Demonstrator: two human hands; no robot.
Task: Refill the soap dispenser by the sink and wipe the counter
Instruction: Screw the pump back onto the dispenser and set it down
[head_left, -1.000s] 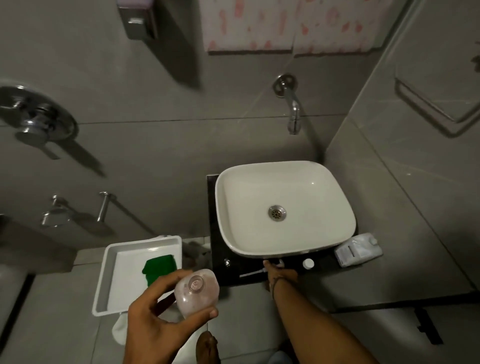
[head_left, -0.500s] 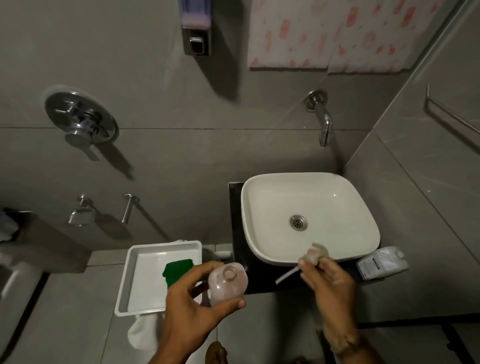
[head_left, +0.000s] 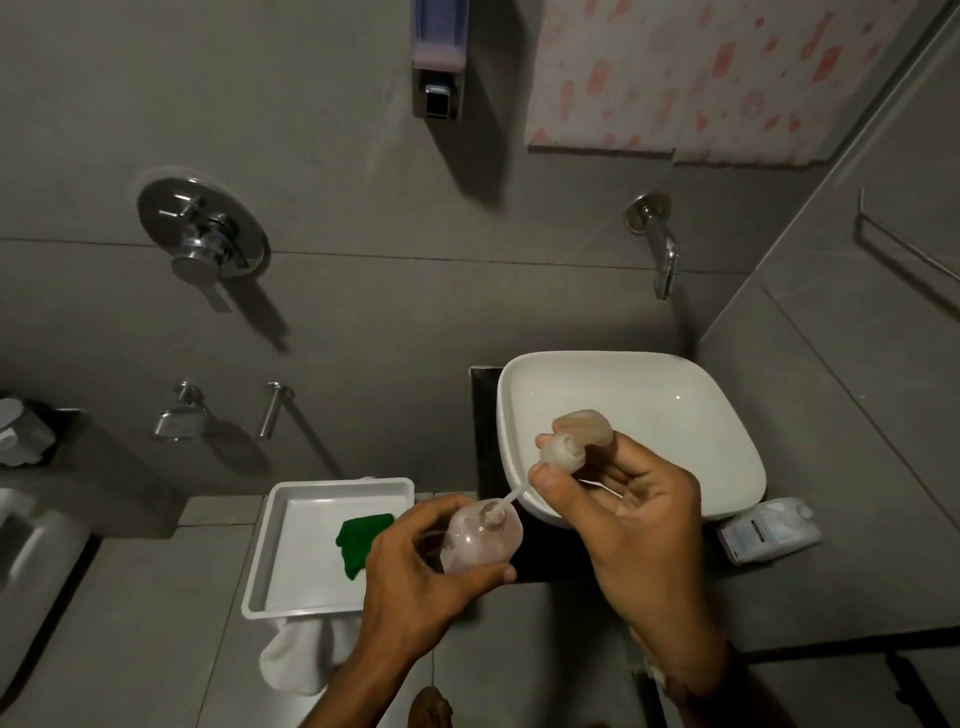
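Pump raised, tube entering bottle

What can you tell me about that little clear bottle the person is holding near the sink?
The soap bottle is small, rounded and of translucent, pinkish-tinted plastic. Its neck is open, with no pump screwed on. The left hand grips it around the body, holding it roughly upright in front of the black counter, beside the white tray. The right hand holds the pump head, and its thin white tube reaches down to the bottle's neck.
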